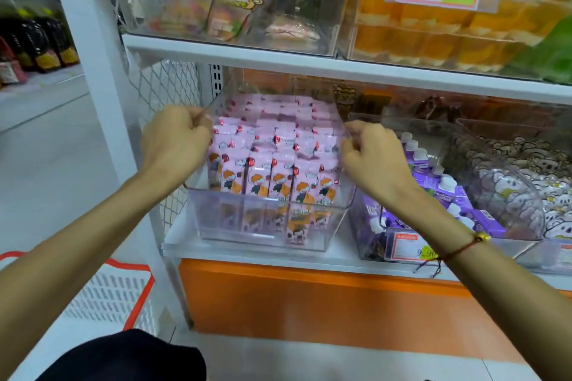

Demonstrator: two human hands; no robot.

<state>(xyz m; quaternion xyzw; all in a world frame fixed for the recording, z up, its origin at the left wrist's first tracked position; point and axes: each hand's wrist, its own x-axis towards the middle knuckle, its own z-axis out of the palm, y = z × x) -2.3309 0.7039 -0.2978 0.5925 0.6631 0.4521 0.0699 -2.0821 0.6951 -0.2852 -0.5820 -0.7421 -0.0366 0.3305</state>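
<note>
On the lower shelf (334, 252), at its left end, we hold a clear bin (269, 219) with both hands. Our left hand (176, 136) curls its fingers round the top edge of the bin's left wall. Our right hand (374, 155) curls round the top edge of its right wall, with a red string bracelet (464, 246) on that wrist. Inside the bin, pink packets (272, 145) stand upright in tight rows, filling it from front to back. Just right of the bin sit purple cartons (448, 195) with white caps in a second clear container, a price tag (408, 246) on its front. Above the bin, on the next shelf up, we see orange packs (433, 34) behind clear plastic. Below and left of the bin, a white basket (108, 291) with a red rim shows.
</note>
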